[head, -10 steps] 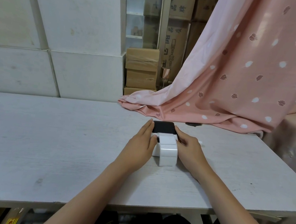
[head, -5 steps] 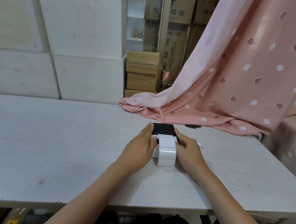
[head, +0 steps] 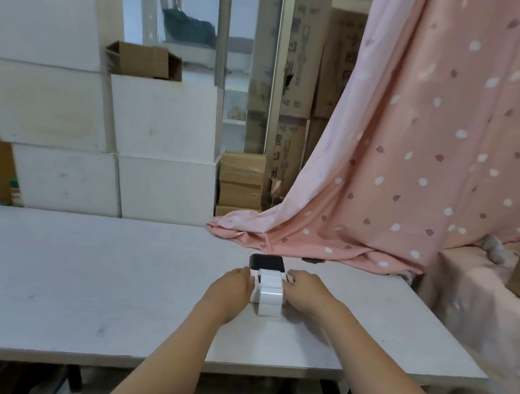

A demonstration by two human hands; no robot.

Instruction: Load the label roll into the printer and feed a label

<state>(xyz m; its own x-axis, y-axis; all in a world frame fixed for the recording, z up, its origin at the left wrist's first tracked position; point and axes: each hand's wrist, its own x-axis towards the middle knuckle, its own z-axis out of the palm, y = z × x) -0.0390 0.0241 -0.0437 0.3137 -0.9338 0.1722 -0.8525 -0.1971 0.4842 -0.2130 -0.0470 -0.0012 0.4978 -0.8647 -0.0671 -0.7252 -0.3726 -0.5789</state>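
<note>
A small white label printer [head: 256,294] with a black top part [head: 267,262] sits on the white table [head: 72,270], right of centre. A strip of white labels [head: 270,294] runs out of it toward me, over its front, down to the tabletop. My left hand [head: 231,288] presses against the printer's left side. My right hand [head: 307,291] grips its right side. The roll itself is hidden inside the printer.
A pink dotted curtain [head: 427,154] hangs at the right and spills onto the table's far edge just behind the printer. White boxes [head: 98,139] and brown cartons [head: 241,180] are stacked beyond the table. A cloth-covered surface [head: 487,315] with a brown box stands at the right.
The camera has tilted up, so more of the shelves shows. Both hands stay on the printer's sides. The label strip reaches slightly farther forward than half a second ago.
</note>
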